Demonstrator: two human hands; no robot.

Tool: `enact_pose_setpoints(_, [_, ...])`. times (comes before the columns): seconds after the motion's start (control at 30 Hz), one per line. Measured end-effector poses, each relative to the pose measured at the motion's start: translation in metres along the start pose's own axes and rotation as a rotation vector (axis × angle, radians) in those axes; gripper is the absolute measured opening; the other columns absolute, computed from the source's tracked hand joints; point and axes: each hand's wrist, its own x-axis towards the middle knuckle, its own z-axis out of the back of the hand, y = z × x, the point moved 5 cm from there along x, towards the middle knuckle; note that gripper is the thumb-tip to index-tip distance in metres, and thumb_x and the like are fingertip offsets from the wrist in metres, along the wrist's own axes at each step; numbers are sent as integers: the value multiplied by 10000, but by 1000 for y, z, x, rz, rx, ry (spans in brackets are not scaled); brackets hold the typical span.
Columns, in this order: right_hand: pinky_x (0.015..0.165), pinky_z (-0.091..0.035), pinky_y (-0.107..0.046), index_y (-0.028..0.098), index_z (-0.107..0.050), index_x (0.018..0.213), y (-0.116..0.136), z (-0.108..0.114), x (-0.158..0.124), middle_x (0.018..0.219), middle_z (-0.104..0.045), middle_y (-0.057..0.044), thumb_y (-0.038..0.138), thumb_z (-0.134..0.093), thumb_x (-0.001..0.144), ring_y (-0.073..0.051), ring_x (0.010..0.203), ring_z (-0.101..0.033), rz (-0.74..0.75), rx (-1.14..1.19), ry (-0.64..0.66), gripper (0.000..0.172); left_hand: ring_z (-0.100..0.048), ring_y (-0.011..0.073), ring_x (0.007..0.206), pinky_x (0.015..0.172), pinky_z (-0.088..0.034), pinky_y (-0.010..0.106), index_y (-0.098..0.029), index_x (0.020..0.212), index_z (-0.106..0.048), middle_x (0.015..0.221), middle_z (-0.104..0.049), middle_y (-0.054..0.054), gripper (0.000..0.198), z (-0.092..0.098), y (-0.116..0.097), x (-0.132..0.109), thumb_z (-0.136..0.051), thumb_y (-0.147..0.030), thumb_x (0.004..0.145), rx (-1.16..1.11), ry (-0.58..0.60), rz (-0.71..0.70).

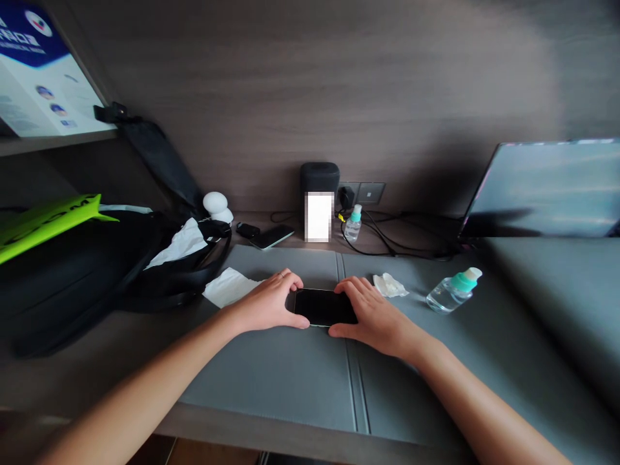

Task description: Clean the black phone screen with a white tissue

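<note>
A smartphone (323,306) with a dark screen lies sideways between my two hands, low over the grey desk mat (271,374). My left hand (274,302) grips its left end, fingers at the far edge and thumb at the near edge. The right end is held the same way by my right hand (369,313). Beside my left hand is a white tissue (230,287). A crumpled tissue (389,285) lies just beyond my right hand. Farther right stands a clear spray bottle (450,294) with a teal and white top.
A black bag (72,271) fills the left side. Along the back are a white round object (217,206), another phone (272,237), a black speaker-like cylinder (320,175), a small bottle (353,226) and cables (387,239). A screen (542,190) stands at the right.
</note>
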Motion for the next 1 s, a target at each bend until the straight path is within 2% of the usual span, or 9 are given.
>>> enact_pose_setpoints(0.73, [907, -478, -477, 178, -512, 1177, -2, -3, 0, 1154, -569, -114, 497, -763, 762, -298, 1045, -533, 50, -49, -29, 580, -555, 267, 1048, 898, -478, 418, -227, 1100, -493, 1093, -534, 46, 575, 0, -1, -1, -799, -439, 661, 25, -21, -3])
enact_pose_setpoints(0.9, [893, -489, -462, 162, -521, 1137, 1, 0, -1, 1127, -575, -120, 478, -792, 734, -294, 1026, -547, 70, -54, -54, 580, -559, 271, 1055, 896, -486, 424, -234, 1104, -482, 1104, -533, 50, 555, 3, -5, -2, -793, -425, 685, 72, -47, -66])
enact_pose_setpoints(1.0, [896, -487, -481, 178, -532, 1149, 3, 5, -2, 1127, -586, -114, 482, -762, 765, -295, 1031, -553, 94, -64, -94, 541, -558, 271, 1059, 910, -486, 430, -230, 1112, -473, 1117, -533, 59, 551, 6, -12, -3, -789, -428, 706, 104, -68, -147])
